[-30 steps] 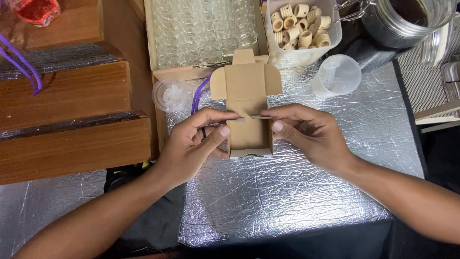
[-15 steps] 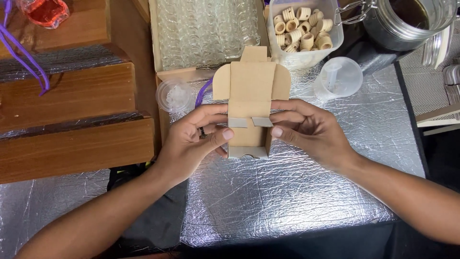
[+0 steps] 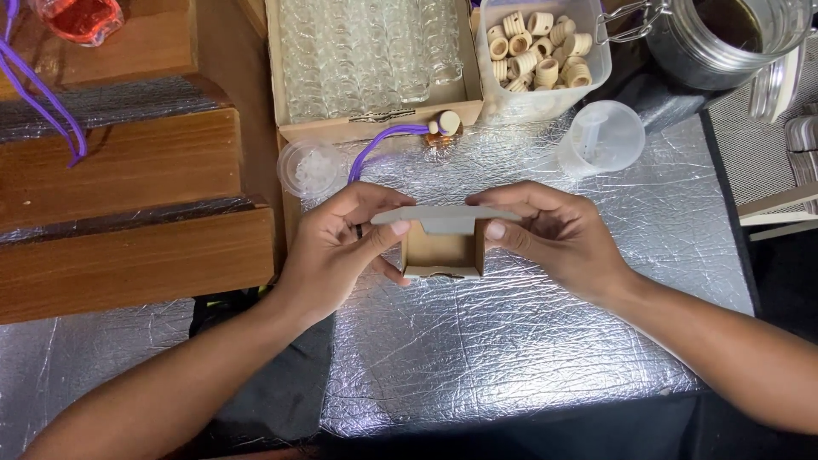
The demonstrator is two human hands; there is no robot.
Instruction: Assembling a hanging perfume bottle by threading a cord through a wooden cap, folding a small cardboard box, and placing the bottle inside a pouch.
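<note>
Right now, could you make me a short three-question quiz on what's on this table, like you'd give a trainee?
1. True or false: both hands hold the small cardboard box.
2. What fills the clear tub behind the box? A) wooden rings B) coins C) screws
3. Fill in: the purple cord lies in front of the tray of glass ____.

Key:
1. True: the left hand and the right hand grip it from either side, its lid flap half folded over.
2. A: the wooden rings fill it.
3. Vials: the glass vials fill the tray.
</note>
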